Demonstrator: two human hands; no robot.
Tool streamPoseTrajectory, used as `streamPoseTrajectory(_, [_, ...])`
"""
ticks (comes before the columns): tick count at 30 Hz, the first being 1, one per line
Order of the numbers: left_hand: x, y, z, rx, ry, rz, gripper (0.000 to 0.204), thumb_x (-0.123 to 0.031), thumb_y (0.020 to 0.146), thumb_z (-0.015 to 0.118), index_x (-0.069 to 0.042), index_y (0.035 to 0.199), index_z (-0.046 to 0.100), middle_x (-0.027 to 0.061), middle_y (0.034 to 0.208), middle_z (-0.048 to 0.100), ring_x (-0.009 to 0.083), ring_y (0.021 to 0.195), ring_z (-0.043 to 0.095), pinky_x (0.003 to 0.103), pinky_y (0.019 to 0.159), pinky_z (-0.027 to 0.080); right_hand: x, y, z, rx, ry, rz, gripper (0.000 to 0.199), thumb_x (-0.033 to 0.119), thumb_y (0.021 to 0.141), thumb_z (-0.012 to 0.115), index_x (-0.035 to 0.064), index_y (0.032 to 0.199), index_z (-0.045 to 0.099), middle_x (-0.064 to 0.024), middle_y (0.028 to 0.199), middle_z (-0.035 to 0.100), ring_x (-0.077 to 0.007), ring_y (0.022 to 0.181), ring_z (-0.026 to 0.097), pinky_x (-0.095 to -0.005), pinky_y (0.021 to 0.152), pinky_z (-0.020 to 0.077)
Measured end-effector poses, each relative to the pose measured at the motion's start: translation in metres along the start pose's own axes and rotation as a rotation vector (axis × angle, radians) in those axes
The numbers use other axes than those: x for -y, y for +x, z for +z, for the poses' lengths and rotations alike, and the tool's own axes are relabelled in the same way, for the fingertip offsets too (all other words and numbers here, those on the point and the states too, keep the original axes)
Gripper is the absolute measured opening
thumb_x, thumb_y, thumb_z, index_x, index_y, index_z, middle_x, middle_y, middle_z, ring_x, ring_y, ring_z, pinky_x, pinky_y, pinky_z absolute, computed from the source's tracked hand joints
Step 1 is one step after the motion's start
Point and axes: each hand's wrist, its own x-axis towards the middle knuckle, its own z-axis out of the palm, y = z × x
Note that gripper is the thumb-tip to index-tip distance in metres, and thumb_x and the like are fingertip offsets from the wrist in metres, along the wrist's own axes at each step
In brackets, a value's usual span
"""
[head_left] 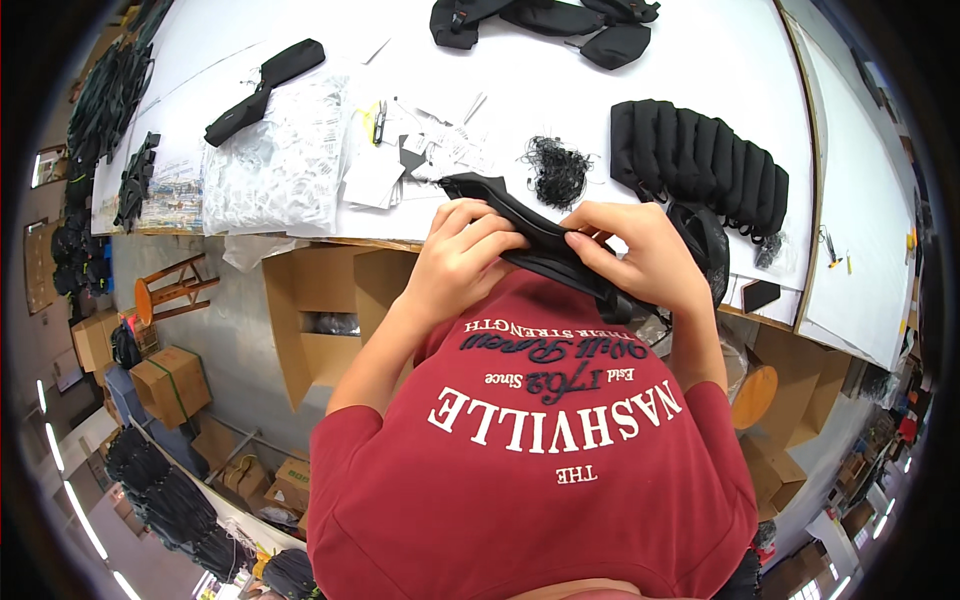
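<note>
black fabric strap point(540, 240), white table point(700, 70), red shirt point(540, 480) with white lettering, brown cardboard boxes point(320, 310).

One head-worn fisheye camera looks steeply down, close over the white worktable point(700, 60) and floor.

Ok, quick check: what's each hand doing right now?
Left hand: closed on the black fabric piece.
Right hand: closed on the same black fabric piece, further along it.
</note>
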Motion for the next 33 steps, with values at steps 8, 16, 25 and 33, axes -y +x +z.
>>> streamPoseTrajectory(8, [0.002, -0.007, -0.005, -0.15, 0.127, 0.181, 0.024, -0.006, 0.06, 0.066, -0.009, 0.084, 0.065, 0.0007, 0.085, 0.064, 0.0186, 0.083, 0.059, 0.034, 0.082, 0.045, 0.011, -0.006, 0.007, -0.079, -0.018, -0.142, 0.009, 0.01, 0.08, 0.062, 0.0042, 0.086, 0.06, -0.0116, 0.065, 0.059, -0.028, 0.059, 0.059, -0.0328, 0.054, 0.0454])
streamPoseTrajectory(16, [-0.014, -0.013, -0.016, -0.218, 0.143, 0.177, 0.023, -0.008, 0.06, 0.065, -0.009, 0.083, 0.068, -0.0005, 0.078, 0.065, 0.0148, 0.073, 0.059, 0.03, 0.077, 0.045, 0.027, -0.008, 0.006, -0.004, -0.035, -0.166, 0.012, 0.0, 0.077, 0.06, -0.0009, 0.089, 0.064, -0.0116, 0.073, 0.064, -0.0228, 0.066, 0.065, -0.0286, 0.06, 0.0491])
streamPoseTrajectory(25, [-0.019, -0.026, -0.023, -0.157, 0.086, 0.033, 0.025, -0.007, 0.057, 0.067, -0.008, 0.082, 0.067, 0.0003, 0.08, 0.065, 0.0173, 0.075, 0.059, 0.031, 0.076, 0.044, 0.022, -0.001, 0.015, 0.045, 0.035, -0.19, 0.01, 0.002, 0.078, 0.061, -0.0002, 0.088, 0.063, -0.0118, 0.072, 0.063, -0.0241, 0.064, 0.064, -0.0291, 0.058, 0.0488])
streamPoseTrajectory(33, [-0.017, -0.04, -0.027, -0.138, 0.074, 0.044, 0.023, -0.004, 0.055, 0.067, -0.008, 0.078, 0.065, 0.0006, 0.079, 0.065, 0.0177, 0.076, 0.06, 0.032, 0.074, 0.044, 0.024, 0.005, 0.023, 0.148, 0.012, -0.222, 0.01, 0.003, 0.079, 0.06, 0.0007, 0.088, 0.063, -0.0117, 0.073, 0.063, -0.0254, 0.063, 0.063, -0.0296, 0.057, 0.0481])
